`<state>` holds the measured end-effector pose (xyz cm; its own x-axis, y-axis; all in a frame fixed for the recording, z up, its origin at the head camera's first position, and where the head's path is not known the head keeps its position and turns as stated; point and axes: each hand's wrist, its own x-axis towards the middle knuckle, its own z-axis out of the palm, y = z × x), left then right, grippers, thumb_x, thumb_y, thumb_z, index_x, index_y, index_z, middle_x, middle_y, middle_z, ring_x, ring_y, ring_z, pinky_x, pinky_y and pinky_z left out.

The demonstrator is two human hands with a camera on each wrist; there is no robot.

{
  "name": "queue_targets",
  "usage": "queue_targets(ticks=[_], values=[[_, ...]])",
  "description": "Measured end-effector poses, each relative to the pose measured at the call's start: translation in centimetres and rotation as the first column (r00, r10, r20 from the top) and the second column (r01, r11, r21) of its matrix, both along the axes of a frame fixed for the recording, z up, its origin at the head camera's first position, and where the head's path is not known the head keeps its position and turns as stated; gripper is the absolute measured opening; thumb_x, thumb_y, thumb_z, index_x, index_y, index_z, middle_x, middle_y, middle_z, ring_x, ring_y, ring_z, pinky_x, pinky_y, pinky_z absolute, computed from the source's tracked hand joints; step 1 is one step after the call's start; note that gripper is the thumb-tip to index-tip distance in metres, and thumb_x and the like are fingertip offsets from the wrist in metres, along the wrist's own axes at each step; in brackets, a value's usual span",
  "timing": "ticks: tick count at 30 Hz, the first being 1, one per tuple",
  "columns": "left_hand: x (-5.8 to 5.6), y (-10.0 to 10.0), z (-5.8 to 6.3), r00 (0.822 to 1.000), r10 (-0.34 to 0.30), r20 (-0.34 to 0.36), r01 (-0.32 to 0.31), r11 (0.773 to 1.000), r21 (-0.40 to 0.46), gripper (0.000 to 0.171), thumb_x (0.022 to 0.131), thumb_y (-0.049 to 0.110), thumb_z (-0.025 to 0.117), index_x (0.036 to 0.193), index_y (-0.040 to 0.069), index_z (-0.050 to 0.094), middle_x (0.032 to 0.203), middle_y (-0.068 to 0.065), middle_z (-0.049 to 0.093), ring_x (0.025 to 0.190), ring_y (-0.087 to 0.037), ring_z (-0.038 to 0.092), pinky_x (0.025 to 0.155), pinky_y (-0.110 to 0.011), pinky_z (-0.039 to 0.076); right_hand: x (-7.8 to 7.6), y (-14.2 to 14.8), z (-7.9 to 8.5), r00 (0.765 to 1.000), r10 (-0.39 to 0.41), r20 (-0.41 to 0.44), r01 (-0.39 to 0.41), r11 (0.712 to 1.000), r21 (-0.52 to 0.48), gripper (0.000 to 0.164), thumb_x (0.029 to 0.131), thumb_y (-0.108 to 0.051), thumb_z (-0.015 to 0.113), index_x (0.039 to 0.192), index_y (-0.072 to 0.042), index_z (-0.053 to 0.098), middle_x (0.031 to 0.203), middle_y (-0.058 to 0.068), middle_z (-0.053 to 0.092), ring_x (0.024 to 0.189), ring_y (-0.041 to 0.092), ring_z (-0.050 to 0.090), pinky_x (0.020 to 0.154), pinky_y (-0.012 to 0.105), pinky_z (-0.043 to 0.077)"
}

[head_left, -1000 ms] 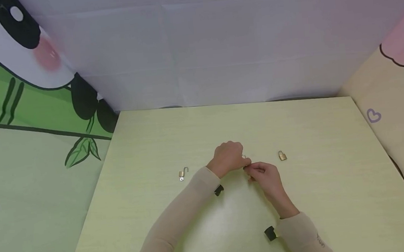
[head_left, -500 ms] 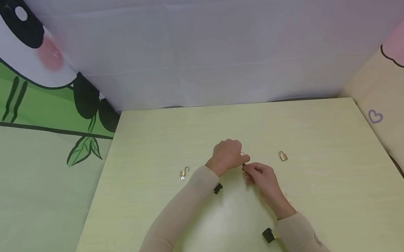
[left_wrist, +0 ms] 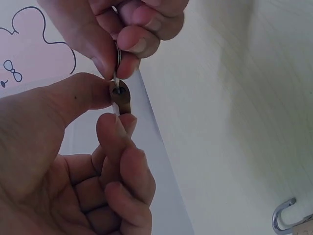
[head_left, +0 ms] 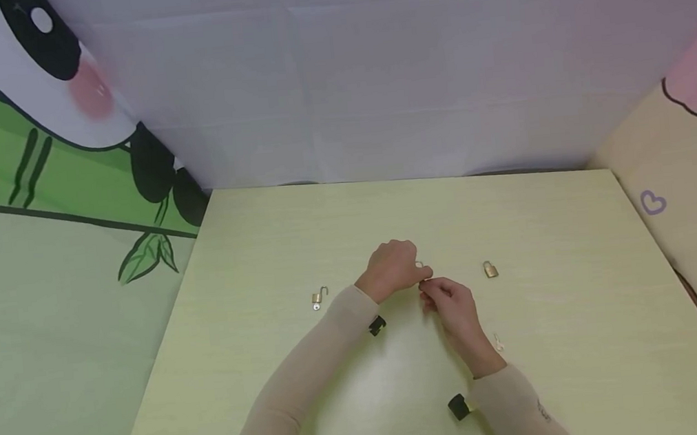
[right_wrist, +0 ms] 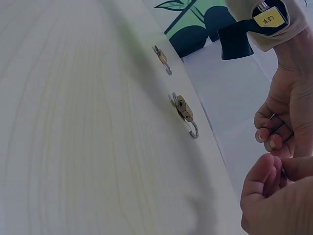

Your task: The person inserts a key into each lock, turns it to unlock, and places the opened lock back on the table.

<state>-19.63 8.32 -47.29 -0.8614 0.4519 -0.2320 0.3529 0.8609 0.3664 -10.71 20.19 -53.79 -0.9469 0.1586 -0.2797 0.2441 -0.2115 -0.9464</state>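
My left hand pinches a small brass padlock, its keyhole end showing between thumb and fingers in the left wrist view. A bit of its shackle peeks out beside the left hand in the head view. Fingertips of my right hand pinch a thin silvery key whose tip is at the keyhole. Both hands meet over the middle of the table, fingertips nearly touching. In the right wrist view, the right hand hides most of what it holds.
An unlocked padlock with a key in it lies left of the left forearm. Another padlock, shackle closed, lies to the right. By the right wrist is a small silvery piece. The right wrist view shows two open padlocks, the nearer padlock holding a key.
The right forearm has shifted slightly left, uncovering the small silvery piece beside the wrist. Both hands keep their pinch, with slight finger movement. The head view has turned a little.
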Motion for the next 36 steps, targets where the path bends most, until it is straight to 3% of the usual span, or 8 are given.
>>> queue_targets(ticks=[6, 11, 18, 23, 26, 30, 33, 36], values=[[0.0, 0.0, 0.0, 0.999, -0.032, 0.003, 0.031, 0.998, 0.062, 0.045, 0.085, 0.025, 0.066, 0.055, 0.017, 0.034, 0.048, 0.008, 0.023, 0.043, -0.006, 0.019, 0.042, -0.021, 0.018, 0.1, -0.3, -0.3, 1.000, -0.028, 0.009, 0.029, 0.972, -0.233, 0.013, 0.100, 0.002, 0.054, 0.102, 0.012, 0.062, 0.092, 0.015, 0.061, 0.078, 0.018, 0.059, 0.067, 0.024, 0.052], [0.0, 0.0, 0.1, 0.999, -0.032, 0.011, 0.031, 0.998, 0.059, 0.045, 0.086, 0.025, 0.066, 0.055, 0.016, 0.034, 0.048, 0.008, 0.022, 0.042, -0.006, 0.019, 0.042, -0.021, 0.018, 0.3, -0.2, -0.6, 1.000, -0.025, 0.007, 0.026, 0.953, -0.301, 0.012, 0.102, 0.001, 0.052, 0.098, 0.005, 0.063, 0.093, 0.013, 0.059, 0.081, 0.018, 0.058, 0.069, 0.024, 0.051], [-0.1, 0.1, 0.1, 0.999, -0.032, -0.019, 0.032, 0.999, -0.006, 0.045, 0.084, 0.030, 0.068, 0.057, 0.016, 0.036, 0.050, 0.008, 0.021, 0.045, -0.007, 0.021, 0.043, -0.022, 0.019, 0.4, 0.4, -0.8, 0.999, 0.043, 0.009, -0.041, 0.982, -0.186, 0.022, 0.101, -0.004, 0.057, 0.109, 0.016, 0.060, 0.093, 0.013, 0.062, 0.084, 0.020, 0.060, 0.072, 0.026, 0.053], [0.1, 0.1, -0.1, 1.000, -0.027, -0.008, 0.027, 0.999, -0.032, 0.046, 0.086, 0.034, 0.069, 0.057, 0.017, 0.037, 0.051, 0.008, 0.021, 0.046, -0.007, 0.021, 0.042, -0.023, 0.020, 0.5, 1.3, -1.2, 0.995, 0.105, 0.003, -0.104, 0.988, 0.112, 0.026, 0.099, -0.013, 0.063, 0.108, 0.011, 0.067, 0.093, 0.018, 0.068, 0.080, 0.023, 0.064, 0.072, 0.028, 0.054], [0.2, 0.1, -0.2, 1.000, -0.026, -0.012, 0.026, 0.999, -0.046, 0.046, 0.086, 0.035, 0.069, 0.057, 0.017, 0.037, 0.051, 0.008, 0.021, 0.046, -0.007, 0.021, 0.042, -0.023, 0.020, 0.8, 1.8, -1.1, 0.988, 0.150, -0.034, -0.127, 0.923, 0.364, 0.022, 0.097, -0.019, 0.067, 0.104, 0.001, 0.072, 0.092, 0.014, 0.071, 0.078, 0.022, 0.065, 0.070, 0.028, 0.052], [0.3, 0.1, -0.4, 0.999, -0.028, -0.021, 0.026, 0.997, -0.072, 0.047, 0.087, 0.037, 0.068, 0.057, 0.017, 0.038, 0.051, 0.008, 0.022, 0.046, -0.007, 0.023, 0.042, -0.023, 0.021, 1.3, 2.5, -0.8, 0.968, 0.220, -0.117, -0.094, 0.759, 0.645, 0.012, 0.094, -0.016, 0.070, 0.100, -0.006, 0.072, 0.088, 0.006, 0.070, 0.078, 0.019, 0.064, 0.069, 0.031, 0.051], [0.3, 0.1, -0.7, 0.999, -0.029, -0.015, 0.028, 0.995, -0.091, 0.045, 0.087, 0.038, 0.068, 0.058, 0.017, 0.040, 0.051, 0.007, 0.024, 0.047, -0.007, 0.026, 0.042, -0.023, 0.023, 1.6, 3.0, -0.6, 0.947, 0.269, -0.175, -0.039, 0.639, 0.768, 0.009, 0.091, -0.010, 0.072, 0.098, -0.005, 0.071, 0.085, 0.004, 0.067, 0.078, 0.019, 0.062, 0.069, 0.034, 0.051], [0.2, 0.2, -1.2, 1.000, -0.031, 0.002, 0.031, 0.994, -0.101, 0.044, 0.088, 0.039, 0.067, 0.059, 0.017, 0.043, 0.051, 0.007, 0.028, 0.046, -0.008, 0.029, 0.042, -0.024, 0.025, 2.0, 3.3, -0.2, 0.931, 0.304, -0.203, -0.004, 0.564, 0.826, 0.009, 0.089, -0.006, 0.073, 0.097, -0.003, 0.070, 0.083, 0.005, 0.065, 0.077, 0.021, 0.060, 0.067, 0.037, 0.049]])
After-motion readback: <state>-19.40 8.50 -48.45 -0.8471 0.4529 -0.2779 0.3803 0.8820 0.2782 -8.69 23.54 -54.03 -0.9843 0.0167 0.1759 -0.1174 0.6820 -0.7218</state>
